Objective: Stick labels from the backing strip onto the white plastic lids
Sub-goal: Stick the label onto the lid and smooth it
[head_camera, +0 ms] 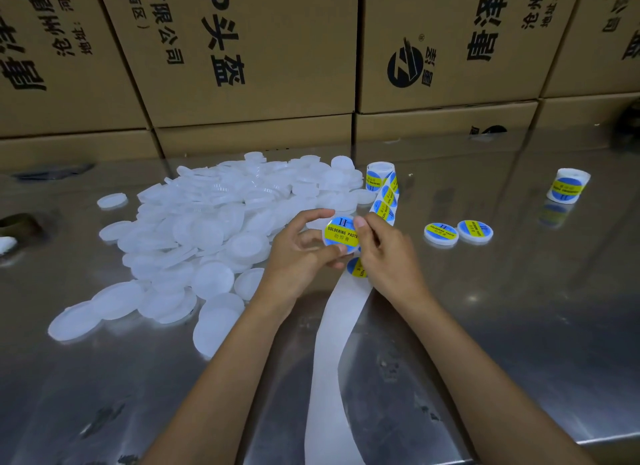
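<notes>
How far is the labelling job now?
Early. Done: two labelled lids on the table's right. In hand: the left hand holds a lid while the right hand presses its label. Left: the big pile of plain lids.

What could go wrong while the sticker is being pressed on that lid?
1. The label could go on crooked or wrinkled, since the right hand is pressing only its edge while the left hand holds the lid in the air.
2. The loose backing strip trails off the table edge and might snag or drag the label roll over.
3. A sweeping arm could knock the pile of white lids.
</notes>
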Demonstrator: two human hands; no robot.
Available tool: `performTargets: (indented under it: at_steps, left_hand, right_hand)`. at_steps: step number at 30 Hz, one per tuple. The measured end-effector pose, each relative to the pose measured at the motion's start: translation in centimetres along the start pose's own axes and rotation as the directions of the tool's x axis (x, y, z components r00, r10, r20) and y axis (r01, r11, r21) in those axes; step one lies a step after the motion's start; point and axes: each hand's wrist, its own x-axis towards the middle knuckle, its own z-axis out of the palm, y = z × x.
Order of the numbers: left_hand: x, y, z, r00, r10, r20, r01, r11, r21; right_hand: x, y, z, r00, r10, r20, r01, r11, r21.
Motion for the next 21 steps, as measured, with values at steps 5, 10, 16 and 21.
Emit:
performTargets:
  at_steps: [5, 10, 16, 21]
  left_hand:
    - [-0.03, 0.31, -0.49, 0.996, -0.018, -0.085, 0.011, 0.997, -0.080]
    - [-0.14, 0.15, -0.24, 0.989, -0.052, -0.139, 0.032, 0.989, -0.145]
    - [-0.06, 0.25, -0.21, 0.988, -0.061, -0.141, 0.039, 0.987, -0.156]
    - [-0.21, 0.23, -0.16, 0.997, -0.058, -0.060, 0.050, 0.991, -0.126]
  right_hand:
    - [-0.11, 0.03, 0.27, 0.991, -0.017, 0.133, 0.014, 0.999, 0.029]
    - [0.10, 0.42, 0.02, 0.987, -0.036, 0.154, 0.044, 0.998, -0.051]
    - [-0.15, 0.61, 0.13, 0.992, -0.095, 0.086, 0.109, 0.978, -0.180]
    - [-0.02, 0.84, 0.08, 0.999, -0.052, 0.017, 0.054, 0.973, -0.224]
